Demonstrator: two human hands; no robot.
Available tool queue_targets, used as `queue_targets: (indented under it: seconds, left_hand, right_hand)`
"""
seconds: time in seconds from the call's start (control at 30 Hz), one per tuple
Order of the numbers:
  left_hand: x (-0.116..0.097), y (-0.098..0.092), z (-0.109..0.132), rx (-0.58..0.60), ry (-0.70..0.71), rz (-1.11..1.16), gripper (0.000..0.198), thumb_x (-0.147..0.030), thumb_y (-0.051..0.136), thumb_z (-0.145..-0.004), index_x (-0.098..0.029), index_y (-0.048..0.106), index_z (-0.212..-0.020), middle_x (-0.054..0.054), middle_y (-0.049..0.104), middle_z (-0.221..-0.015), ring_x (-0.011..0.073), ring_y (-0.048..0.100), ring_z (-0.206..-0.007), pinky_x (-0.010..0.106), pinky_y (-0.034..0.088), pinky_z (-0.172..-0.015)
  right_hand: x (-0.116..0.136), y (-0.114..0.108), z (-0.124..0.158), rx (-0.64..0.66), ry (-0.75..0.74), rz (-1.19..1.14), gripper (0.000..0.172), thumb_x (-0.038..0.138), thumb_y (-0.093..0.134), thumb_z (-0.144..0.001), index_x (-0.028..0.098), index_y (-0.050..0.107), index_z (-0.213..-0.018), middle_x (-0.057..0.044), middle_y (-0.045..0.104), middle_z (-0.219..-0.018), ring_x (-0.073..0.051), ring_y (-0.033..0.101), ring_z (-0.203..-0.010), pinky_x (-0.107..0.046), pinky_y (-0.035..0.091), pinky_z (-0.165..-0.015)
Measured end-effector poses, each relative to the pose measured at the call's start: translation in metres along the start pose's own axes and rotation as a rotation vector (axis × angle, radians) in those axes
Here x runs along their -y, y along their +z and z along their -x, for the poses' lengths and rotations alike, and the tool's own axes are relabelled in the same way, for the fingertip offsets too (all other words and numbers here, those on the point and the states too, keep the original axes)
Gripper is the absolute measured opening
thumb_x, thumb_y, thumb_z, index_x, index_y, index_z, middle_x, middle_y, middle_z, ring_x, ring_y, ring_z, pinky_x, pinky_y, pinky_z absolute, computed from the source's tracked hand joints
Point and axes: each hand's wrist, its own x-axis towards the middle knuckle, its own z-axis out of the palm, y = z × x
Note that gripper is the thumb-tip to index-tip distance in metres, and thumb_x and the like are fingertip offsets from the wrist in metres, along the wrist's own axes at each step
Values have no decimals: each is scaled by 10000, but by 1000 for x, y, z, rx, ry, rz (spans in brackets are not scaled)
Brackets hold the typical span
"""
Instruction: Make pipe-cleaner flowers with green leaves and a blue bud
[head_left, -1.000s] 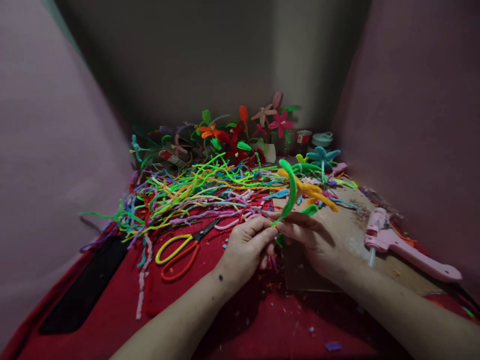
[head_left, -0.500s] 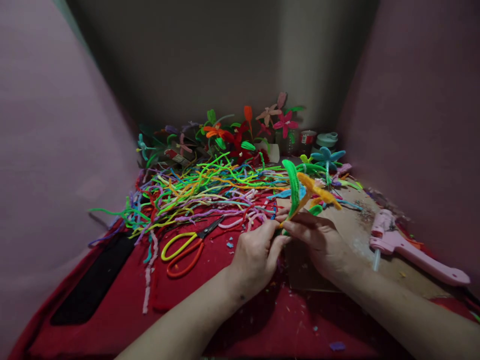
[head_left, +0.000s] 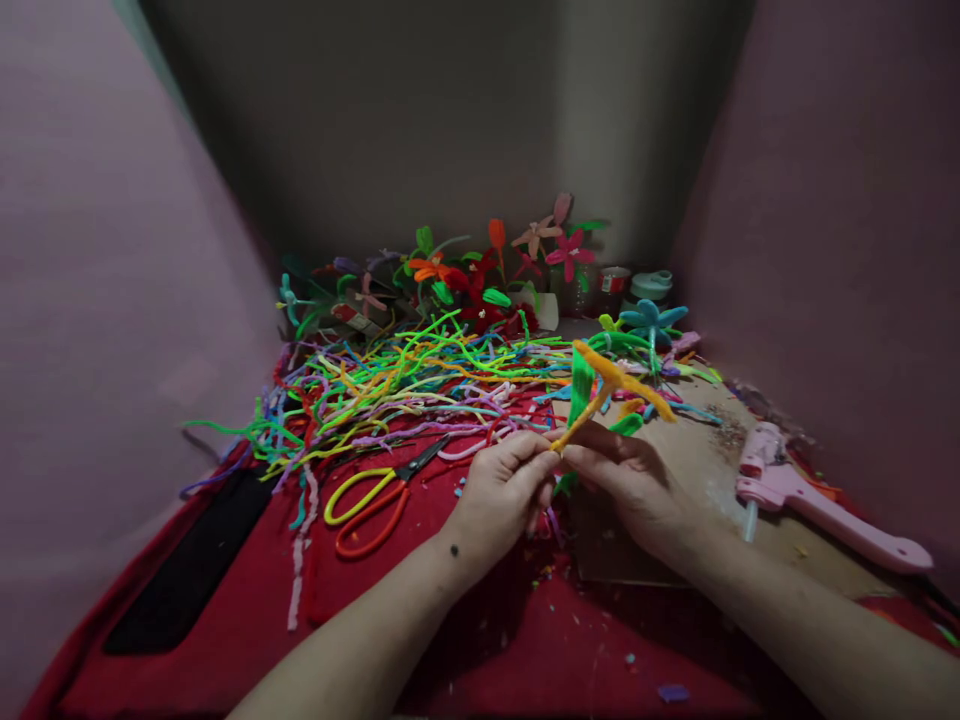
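Between my two hands is a pipe-cleaner flower (head_left: 609, 380) with orange petals, an orange stem and green leaves. My left hand (head_left: 504, 482) pinches the lower end of its stem. Close beside it, my right hand (head_left: 626, 475) has its thumb and fingers closed on the stem and leaves just above. One green leaf (head_left: 580, 388) rises behind the orange stem, and another green leaf (head_left: 627, 424) sticks out over my right fingers. The fingertips partly hide the stem's lower part.
Scissors (head_left: 379, 497) with yellow and red handles lie on the red cloth (head_left: 247, 650). Loose pipe cleaners (head_left: 420, 370) pile up behind. A pink glue gun (head_left: 825, 505) rests on cardboard (head_left: 694, 460) at right. A black strip (head_left: 187, 570) lies left; finished flowers (head_left: 472, 275) stand at the back.
The flower has turned in my hands, so the tall green leaf now shows lower and narrower behind the orange stem. My left hand has shifted slightly left and rolled.
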Motion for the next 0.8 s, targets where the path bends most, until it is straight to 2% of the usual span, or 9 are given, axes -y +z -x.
queue_targets:
  seconds: [0.17, 0.33, 0.43, 0.5, 0.6, 0.7, 0.8]
  left_hand:
    - [1, -4, -3, 102, -118, 250, 197, -308, 564, -800, -150, 546, -683, -76, 463, -424, 18, 321, -278, 138, 237, -313]
    - [7, -12, -8, 310, -220, 486, 166, -310, 585, -802, -146, 583, -774, -89, 435, -404, 15, 252, -261, 149, 291, -316]
    - [6, -15, -7, 396, -244, 489, 170, -318, 579, -801, -148, 582, -806, -89, 436, -419, 14, 226, -259, 160, 285, -311]
    - [3, -15, -5, 356, -208, 342, 182, -324, 536, -830, -151, 571, -784, -78, 450, -442, 17, 259, -271, 158, 265, -322]
    - [1, -14, -2, 181, -7, -71, 192, -302, 479, -868, -158, 567, -776, -48, 492, -513, 42, 388, -360, 164, 298, -377]
    - [8, -15, -1, 59, 365, -515, 122, -220, 503, -854, -173, 594, -921, -15, 566, -610, 85, 499, -500, 196, 385, -506]
    - [20, -18, -2, 1, 692, -796, 139, -121, 479, -847, -170, 598, -899, 16, 595, -640, 106, 527, -543, 219, 386, -553]
  right_hand:
    - [2, 0, -2, -31, 7, 61, 218, 298, 595, -809, 210, 710, -973, -23, 693, -892, -173, 590, -834, -307, 435, -809]
    - [6, 4, -2, -11, 63, -72, 210, 309, 614, -787, 245, 722, -956, -10, 707, -893, -184, 604, -852, -339, 427, -863]
    - [8, 6, -1, 1, 47, -110, 189, 284, 630, -776, 252, 734, -930, -12, 713, -878, -188, 616, -849, -347, 424, -885]
    - [9, 6, 0, -15, 31, -129, 183, 278, 626, -780, 256, 736, -925, -12, 714, -890, -194, 623, -869, -348, 426, -893]
    - [10, 6, 0, -94, 44, -96, 175, 296, 629, -781, 266, 736, -918, -6, 714, -900, -204, 626, -904, -345, 435, -891]
    - [14, 8, 0, -129, 50, -35, 152, 311, 647, -767, 277, 739, -884, 2, 712, -903, -205, 623, -934, -336, 428, -915]
    - [18, 11, 1, -135, 56, -38, 135, 334, 656, -755, 275, 744, -838, -2, 718, -862, -205, 631, -911, -328, 454, -884]
